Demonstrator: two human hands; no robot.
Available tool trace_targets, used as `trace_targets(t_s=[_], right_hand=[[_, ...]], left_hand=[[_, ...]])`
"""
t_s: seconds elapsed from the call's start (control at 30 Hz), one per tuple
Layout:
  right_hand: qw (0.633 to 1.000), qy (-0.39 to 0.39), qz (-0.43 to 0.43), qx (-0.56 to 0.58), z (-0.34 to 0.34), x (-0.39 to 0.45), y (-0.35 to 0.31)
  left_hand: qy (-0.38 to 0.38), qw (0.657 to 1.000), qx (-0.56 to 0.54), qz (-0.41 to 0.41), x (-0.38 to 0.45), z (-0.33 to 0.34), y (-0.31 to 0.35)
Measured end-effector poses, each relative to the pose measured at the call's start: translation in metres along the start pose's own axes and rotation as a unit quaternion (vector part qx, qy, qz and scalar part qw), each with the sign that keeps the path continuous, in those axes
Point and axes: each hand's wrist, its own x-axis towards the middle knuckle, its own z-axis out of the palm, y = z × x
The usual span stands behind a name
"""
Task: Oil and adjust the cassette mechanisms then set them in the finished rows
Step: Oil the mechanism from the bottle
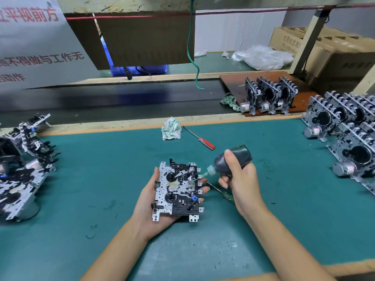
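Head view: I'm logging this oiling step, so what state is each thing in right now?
Cassette mechanism: face up, held in the left hand.
Oil bottle: tilted, nozzle at the mechanism's right edge, gripped by the right hand.
Green-handled screwdriver: partly hidden under the right hand.
Red-handled screwdriver: lying on the mat, untouched.
Rag: crumpled.
Finished rows: mechanisms standing on edge.

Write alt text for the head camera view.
The left hand holds a cassette mechanism over a green mat while the right hand tips a dark oil bottle onto it. Finished mechanisms stand in rows at right.
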Motion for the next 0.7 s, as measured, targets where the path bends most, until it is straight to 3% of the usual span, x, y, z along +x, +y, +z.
trace_targets(t_s=[0.4, 0.6, 0.7], right_hand=[[1.0, 0.003, -0.015, -0.015, -0.012, 0.005, -0.007], [0.973, 0.008, -0.064, -0.223, -0.031, 0.018, -0.003], [0.962, -0.015, -0.077, -0.26, -0.035, 0.02, -0.001]], left_hand=[[0.0, 1.0, 0.017, 0.014, 0.0, -0.002, 0.0], [0.012, 1.0, 0.015, 0.022, -0.001, -0.001, 0.0], [0.017, 1.0, 0.016, 0.021, -0.001, -0.001, -0.001]])
